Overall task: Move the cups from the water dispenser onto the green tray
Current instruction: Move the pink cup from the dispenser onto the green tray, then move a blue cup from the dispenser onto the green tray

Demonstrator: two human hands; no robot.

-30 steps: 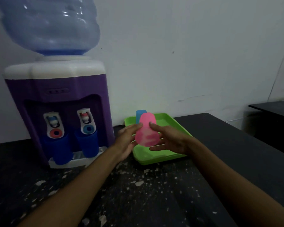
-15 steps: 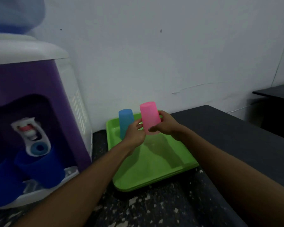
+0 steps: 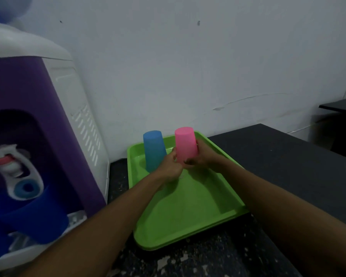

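A pink cup point(image 3: 185, 144) is held upside down over the far part of the green tray point(image 3: 190, 212). My left hand point(image 3: 171, 166) grips its lower left side and my right hand point(image 3: 202, 156) its lower right; its rim is hidden behind my fingers. A light blue cup point(image 3: 153, 150) stands upside down on the tray's far left corner, just left of my left hand. The purple water dispenser point(image 3: 38, 124) fills the left side. A dark blue cup point(image 3: 31, 215) sits tilted under its blue tap.
The tray lies on a dark speckled counter point(image 3: 208, 262) against a white wall point(image 3: 188, 66). A dark table surface point(image 3: 288, 156) stretches to the right of the tray. Another dark table edge point(image 3: 342, 105) shows at the far right.
Both hands have carried the pink cup from in front of the dispenser to the tray's far part, beside the light blue cup. The view has swung right and closer.
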